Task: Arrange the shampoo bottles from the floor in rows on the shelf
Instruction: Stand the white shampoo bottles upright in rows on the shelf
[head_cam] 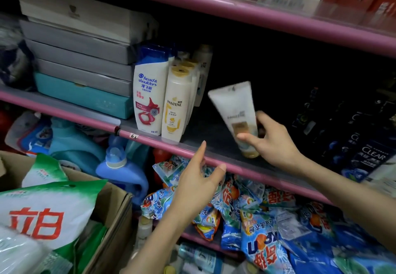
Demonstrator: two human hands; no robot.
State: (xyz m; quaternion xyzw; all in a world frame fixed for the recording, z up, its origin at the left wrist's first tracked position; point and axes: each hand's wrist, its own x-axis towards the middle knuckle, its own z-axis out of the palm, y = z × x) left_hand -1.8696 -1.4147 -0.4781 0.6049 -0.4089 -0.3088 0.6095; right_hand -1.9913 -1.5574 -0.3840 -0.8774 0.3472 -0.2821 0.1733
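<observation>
My right hand grips a white Pantene tube near its gold cap, cap down on the dark middle shelf, leaning left. My left hand hovers open just below the shelf's pink front rail, index finger pointing up at it, holding nothing. Left of the tube, a row of white Pantene bottles with gold caps runs back into the shelf. Beside them stands a Head & Shoulders bottle. Another pale bottle stands low down near my left forearm.
Stacked grey and teal boxes fill the shelf's left part. Dark Clear bottles stand at the right. Below lie blue detergent packets, blue jugs and a cardboard box with green-white bags. A pink upper shelf overhangs.
</observation>
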